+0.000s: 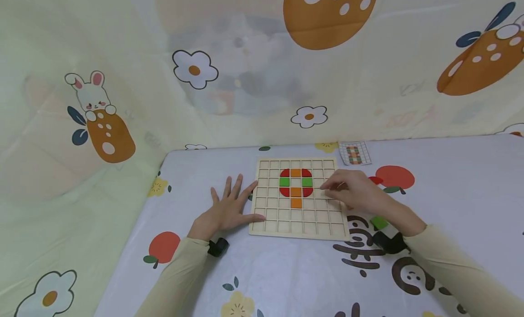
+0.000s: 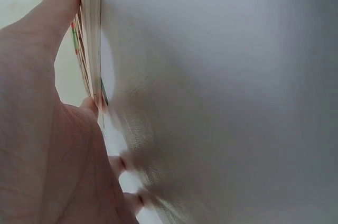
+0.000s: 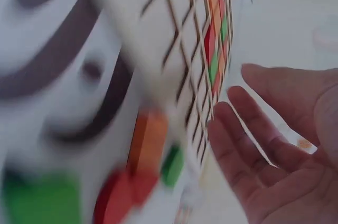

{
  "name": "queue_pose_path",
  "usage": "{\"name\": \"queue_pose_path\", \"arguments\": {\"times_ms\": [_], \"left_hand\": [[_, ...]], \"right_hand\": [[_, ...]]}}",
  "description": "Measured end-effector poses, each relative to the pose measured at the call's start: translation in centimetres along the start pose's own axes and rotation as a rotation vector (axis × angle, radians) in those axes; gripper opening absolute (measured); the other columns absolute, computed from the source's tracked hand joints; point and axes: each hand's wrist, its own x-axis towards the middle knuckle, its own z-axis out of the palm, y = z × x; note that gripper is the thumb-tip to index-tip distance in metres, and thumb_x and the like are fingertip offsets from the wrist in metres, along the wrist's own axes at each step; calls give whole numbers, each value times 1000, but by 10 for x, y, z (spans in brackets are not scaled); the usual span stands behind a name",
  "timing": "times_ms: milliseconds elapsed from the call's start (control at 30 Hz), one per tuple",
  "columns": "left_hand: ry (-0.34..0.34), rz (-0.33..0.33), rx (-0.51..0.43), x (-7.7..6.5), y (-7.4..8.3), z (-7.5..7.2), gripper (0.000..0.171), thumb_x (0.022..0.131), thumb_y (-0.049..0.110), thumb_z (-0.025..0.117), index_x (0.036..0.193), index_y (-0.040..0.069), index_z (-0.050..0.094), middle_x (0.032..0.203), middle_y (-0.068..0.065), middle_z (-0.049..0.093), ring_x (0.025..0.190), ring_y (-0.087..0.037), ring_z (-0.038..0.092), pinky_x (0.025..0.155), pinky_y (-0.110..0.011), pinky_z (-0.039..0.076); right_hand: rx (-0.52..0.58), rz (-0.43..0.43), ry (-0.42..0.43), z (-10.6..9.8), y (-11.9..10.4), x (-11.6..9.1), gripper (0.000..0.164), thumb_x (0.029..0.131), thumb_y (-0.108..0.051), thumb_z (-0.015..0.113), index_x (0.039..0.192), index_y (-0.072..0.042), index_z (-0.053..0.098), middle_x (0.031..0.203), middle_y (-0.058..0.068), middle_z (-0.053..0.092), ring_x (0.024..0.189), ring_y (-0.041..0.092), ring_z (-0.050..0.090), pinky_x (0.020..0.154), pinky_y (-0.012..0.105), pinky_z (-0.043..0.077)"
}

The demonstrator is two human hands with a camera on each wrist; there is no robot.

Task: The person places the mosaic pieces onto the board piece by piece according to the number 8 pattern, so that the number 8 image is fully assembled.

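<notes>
Wooden grid board (image 1: 299, 217) steadied by my flat left hand (image 1: 229, 212) at nine o'clock; my empty, loosely open right hand (image 1: 354, 189) should move slowly.

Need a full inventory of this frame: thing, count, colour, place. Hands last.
Grid board: one, pale wood, centre of the table.
Red tiles: four, corners of the pattern on the board.
Orange tiles: three, middle column.
Green tiles: two, either side of the empty centre cell.
Loose green tile: one, on the tablecloth by the right wrist.
Pattern card: one, white, beyond the board.
Tablecloth: white, fruit prints.
Left hand: flat, fingers spread, at the board's left edge.
Right hand: over the board's right side.
</notes>
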Motion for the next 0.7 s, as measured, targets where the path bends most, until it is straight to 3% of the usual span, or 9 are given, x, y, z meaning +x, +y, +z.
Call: {"name": "queue_pose_path", "arguments": {"times_ms": [300, 467, 700], "left_hand": [[-5, -5, -1, 0, 0, 1, 101, 91, 74, 60, 170, 30, 14, 175, -18, -6, 158, -46, -12, 112, -83, -5], [-3, -7, -6, 0, 0, 1, 101, 90, 74, 60, 169, 31, 15, 175, -18, -6, 158, -46, -12, 112, -83, -6], [-5, -7, -2, 1, 0, 2, 102, 90, 75, 60, 170, 32, 14, 175, -17, -6, 158, -46, -12, 112, -83, -6]], "right_hand": [[-85, 84, -46, -41, 49, -46, 25, 84, -7, 87, 107, 0, 78, 99, 4, 75, 90, 22, 65, 71, 25, 56], [-123, 83, -29, -42, 68, -61, 30, 78, -5, 91, 103, 2, 78, 96, 6, 76, 85, 21, 66, 71, 26, 56], [-96, 137, -5, -40, 73, -68, 25, 79, -2, 89, 101, 3, 78, 86, 0, 73, 75, 16, 64, 64, 21, 53]]}}
